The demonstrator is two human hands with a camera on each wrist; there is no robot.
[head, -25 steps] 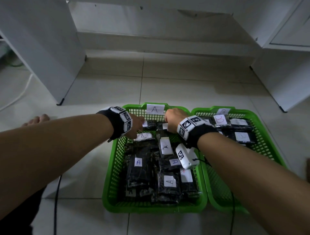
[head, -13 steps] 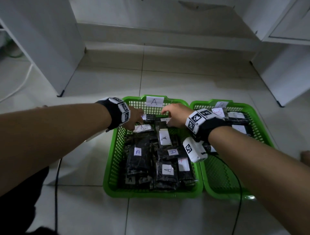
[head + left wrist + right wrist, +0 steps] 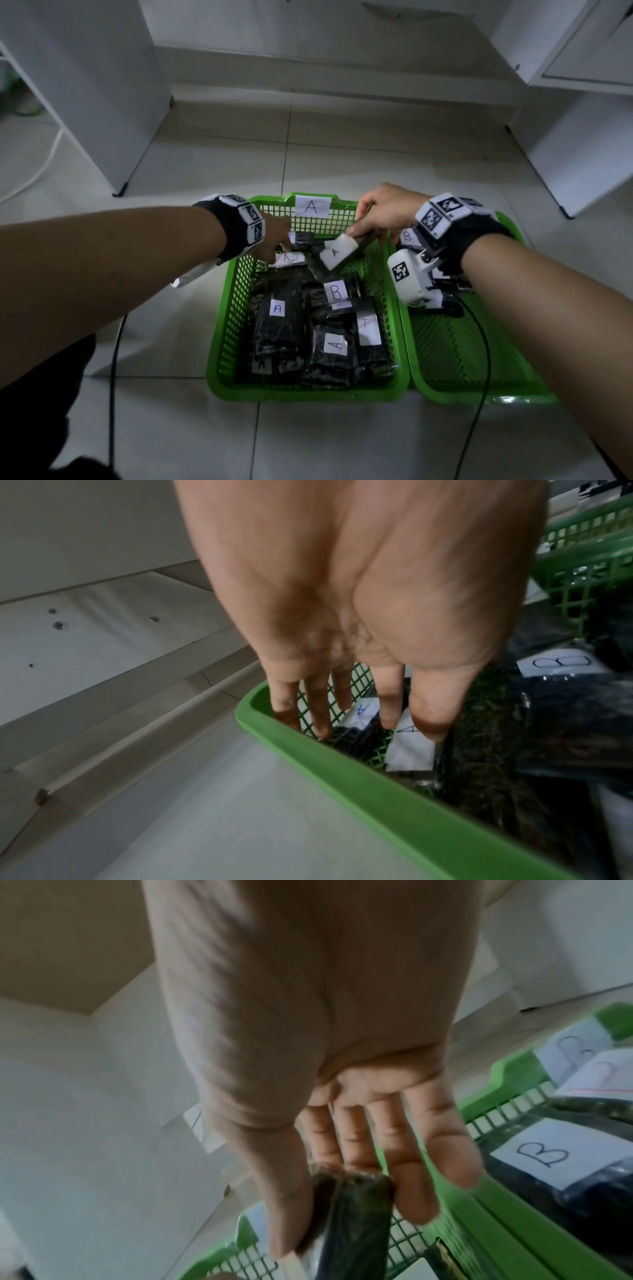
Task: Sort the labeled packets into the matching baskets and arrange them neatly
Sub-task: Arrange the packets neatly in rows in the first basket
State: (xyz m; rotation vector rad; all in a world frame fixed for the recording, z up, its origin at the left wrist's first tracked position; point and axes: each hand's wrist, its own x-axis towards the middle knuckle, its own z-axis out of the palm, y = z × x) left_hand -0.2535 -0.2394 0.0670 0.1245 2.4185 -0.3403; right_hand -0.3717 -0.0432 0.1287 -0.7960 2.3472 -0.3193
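Two green baskets stand side by side on the floor. The left basket [image 3: 226, 329] carries an A tag [image 3: 311, 206] and holds several black packets labelled A, plus one labelled B [image 3: 336, 291]. My right hand [image 3: 383, 212] pinches a black packet labelled A [image 3: 337, 253] by its end and holds it tilted above the basket's far end; in the right wrist view the thumb and fingers [image 3: 356, 1145] clamp the dark packet [image 3: 352, 1218]. My left hand [image 3: 274, 236] reaches straight-fingered into the far left corner, its fingertips [image 3: 322, 723] down among A packets [image 3: 409, 748]. The right basket [image 3: 455, 346] holds B packets [image 3: 544, 1156].
White cabinets [image 3: 85, 85] stand at the far left and far right [image 3: 582, 144], with tiled floor [image 3: 342, 154] between them. A black cable [image 3: 484, 342] trails from my right wrist across the right basket. Another cable [image 3: 113, 377] runs along the floor on the left.
My right hand has lifted an A packet out of the left basket's far end and drawn it up and right. A packet labelled B now shows beneath. The left hand stays in the far left corner.
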